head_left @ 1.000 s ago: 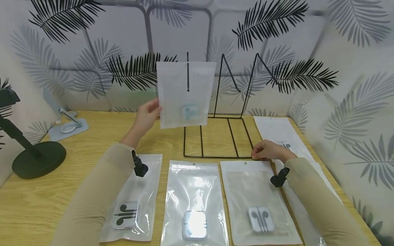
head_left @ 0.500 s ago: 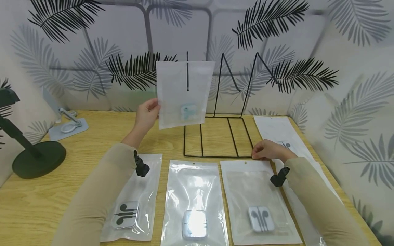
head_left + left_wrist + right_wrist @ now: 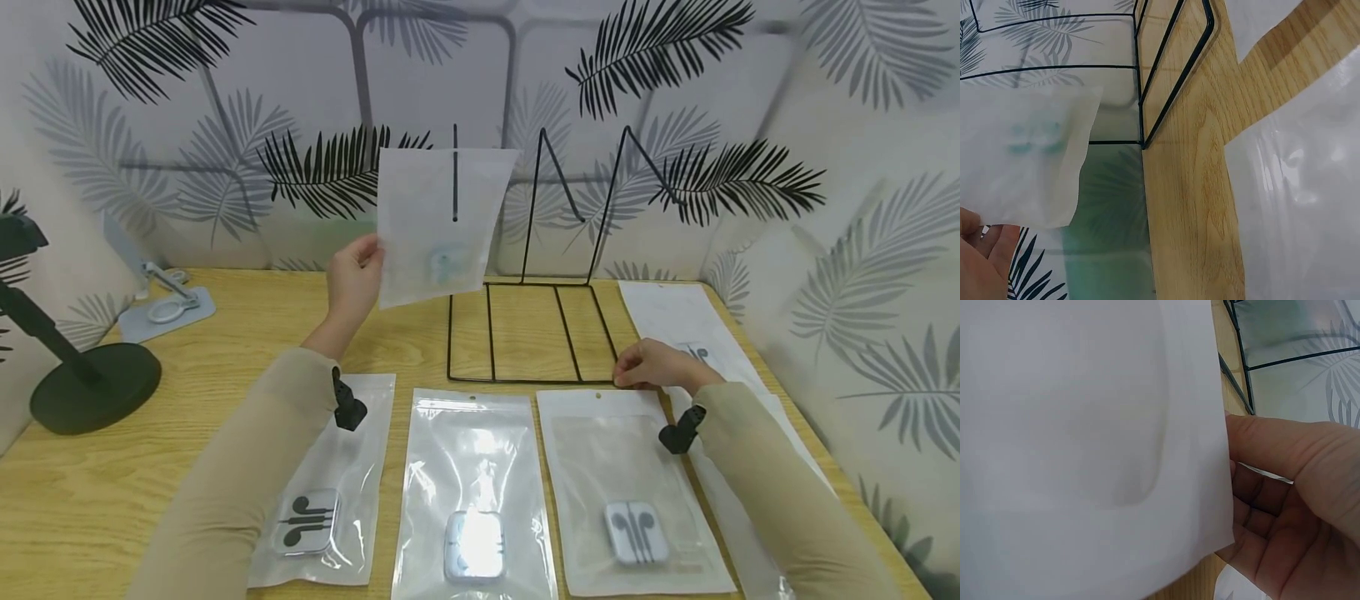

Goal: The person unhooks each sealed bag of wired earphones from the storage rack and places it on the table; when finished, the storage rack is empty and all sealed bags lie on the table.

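A translucent white zip pouch (image 3: 442,204), with something pale blue like earphones inside, hangs slanted at the left hook of a black wire rack (image 3: 532,382). My left hand (image 3: 354,279) pinches its left edge; the left wrist view shows the thumb and fingers at a corner of the pouch (image 3: 1029,156). In the head view my right hand (image 3: 663,367) holds the front right corner of the rack's base with curled fingers. The right wrist view shows a white sheet-like pouch (image 3: 1085,425) up close, its edge meeting the right thumb and fingers (image 3: 1266,506).
Several pouches with boxed earphones lie on the wooden table, including a left one (image 3: 345,467), a middle one (image 3: 480,467) and a right one (image 3: 615,467). More white pouches (image 3: 667,308) lie far right. A dark green lamp (image 3: 97,392) and a folding stand (image 3: 172,312) stand left.
My left hand has shifted slightly left, and the hanging pouch has turned, its right edge swinging left and looking narrower. My right hand stays at the rack's corner.
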A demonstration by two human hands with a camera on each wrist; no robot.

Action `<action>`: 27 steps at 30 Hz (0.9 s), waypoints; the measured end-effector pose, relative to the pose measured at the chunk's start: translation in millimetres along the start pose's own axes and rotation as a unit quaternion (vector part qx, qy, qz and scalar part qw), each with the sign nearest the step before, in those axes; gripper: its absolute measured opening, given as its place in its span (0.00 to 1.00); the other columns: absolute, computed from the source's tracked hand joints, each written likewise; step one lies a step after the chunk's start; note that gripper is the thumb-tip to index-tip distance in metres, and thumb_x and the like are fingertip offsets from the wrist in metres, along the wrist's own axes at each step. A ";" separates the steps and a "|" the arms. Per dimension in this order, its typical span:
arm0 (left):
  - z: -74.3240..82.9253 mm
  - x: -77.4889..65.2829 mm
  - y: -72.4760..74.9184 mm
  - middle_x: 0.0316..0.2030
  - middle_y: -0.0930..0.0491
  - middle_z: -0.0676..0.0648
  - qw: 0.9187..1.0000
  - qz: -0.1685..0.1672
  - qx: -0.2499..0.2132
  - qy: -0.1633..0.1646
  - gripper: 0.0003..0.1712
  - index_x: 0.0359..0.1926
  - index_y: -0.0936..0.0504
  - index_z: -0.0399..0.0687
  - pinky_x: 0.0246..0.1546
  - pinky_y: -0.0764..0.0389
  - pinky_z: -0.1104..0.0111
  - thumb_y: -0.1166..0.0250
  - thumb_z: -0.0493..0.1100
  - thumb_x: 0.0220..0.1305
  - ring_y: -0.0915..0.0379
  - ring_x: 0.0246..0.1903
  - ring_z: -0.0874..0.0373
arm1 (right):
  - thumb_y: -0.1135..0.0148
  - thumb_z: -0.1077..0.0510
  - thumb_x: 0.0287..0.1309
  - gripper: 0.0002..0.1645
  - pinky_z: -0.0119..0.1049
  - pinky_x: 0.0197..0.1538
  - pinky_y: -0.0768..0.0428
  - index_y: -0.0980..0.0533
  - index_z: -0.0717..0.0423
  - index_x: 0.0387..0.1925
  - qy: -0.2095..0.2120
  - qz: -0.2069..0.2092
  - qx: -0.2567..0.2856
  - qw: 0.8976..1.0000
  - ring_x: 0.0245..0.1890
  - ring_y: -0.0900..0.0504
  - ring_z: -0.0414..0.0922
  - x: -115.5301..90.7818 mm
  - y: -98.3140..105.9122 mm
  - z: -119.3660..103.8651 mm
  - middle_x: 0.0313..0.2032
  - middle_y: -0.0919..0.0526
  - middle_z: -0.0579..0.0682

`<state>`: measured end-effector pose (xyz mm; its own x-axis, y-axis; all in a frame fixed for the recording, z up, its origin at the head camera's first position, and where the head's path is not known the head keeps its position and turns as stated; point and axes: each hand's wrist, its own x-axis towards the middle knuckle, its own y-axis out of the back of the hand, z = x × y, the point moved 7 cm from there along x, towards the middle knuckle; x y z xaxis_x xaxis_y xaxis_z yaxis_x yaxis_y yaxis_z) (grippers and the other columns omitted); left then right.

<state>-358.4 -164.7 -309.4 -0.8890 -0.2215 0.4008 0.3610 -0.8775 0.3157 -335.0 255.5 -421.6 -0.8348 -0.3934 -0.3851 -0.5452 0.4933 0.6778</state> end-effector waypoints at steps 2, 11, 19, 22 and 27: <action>1.2 -0.3 0.9 0.47 0.22 0.40 1.000 0.006 0.006 -0.008 0.14 0.50 0.21 0.34 0.47 0.24 0.65 0.45 0.34 0.66 0.26 0.48 0.52 | 0.39 0.64 0.56 0.03 0.31 0.25 0.30 0.21 0.62 0.30 0.000 0.000 0.002 1.000 0.22 0.31 0.40 0.0 0.3 -0.1 0.22 0.24 0.44; 6.3 -1.0 4.6 0.42 0.19 0.40 0.999 0.004 -0.001 -0.032 0.12 0.45 0.19 0.34 0.39 0.21 0.66 0.45 0.34 0.66 0.23 0.42 0.52 | 0.38 0.64 0.56 0.03 0.32 0.25 0.30 0.21 0.62 0.30 0.002 0.001 0.002 1.000 0.21 0.31 0.40 0.9 0.9 0.1 0.22 0.25 0.44; -0.1 -1.5 -0.8 0.41 0.20 0.39 0.997 -0.047 -0.062 0.014 0.10 0.42 0.20 0.31 0.26 0.23 0.76 0.44 0.32 0.64 0.26 0.33 0.56 | 0.39 0.64 0.56 0.03 0.32 0.25 0.30 0.21 0.62 0.30 0.006 -0.001 0.000 1.000 0.21 0.31 0.40 1.1 1.2 -0.7 0.22 0.24 0.44; -2.5 -3.8 -1.7 0.41 0.21 0.38 0.994 -0.065 -0.077 0.034 0.10 0.43 0.21 0.31 0.27 0.22 0.75 0.45 0.33 0.65 0.26 0.31 0.57 | 0.39 0.64 0.56 0.04 0.32 0.25 0.30 0.21 0.62 0.30 0.007 -0.001 0.002 1.000 0.21 0.31 0.40 1.0 1.2 -0.4 0.21 0.24 0.44; -4.3 -9.8 -2.3 0.41 0.22 0.38 0.990 -0.092 -0.092 0.054 0.11 0.45 0.22 0.30 0.29 0.21 0.75 0.45 0.34 0.66 0.26 0.31 0.58 | 0.39 0.64 0.56 0.04 0.32 0.25 0.30 0.21 0.62 0.30 0.005 -0.003 0.003 1.000 0.21 0.31 0.40 0.8 0.9 0.1 0.21 0.24 0.44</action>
<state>-351.8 -162.3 -317.7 -0.9634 -0.0871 0.2534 0.1424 -0.9675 0.2089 -336.2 255.7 -421.3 -0.8310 -0.4042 -0.3821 -0.5502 0.4964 0.6714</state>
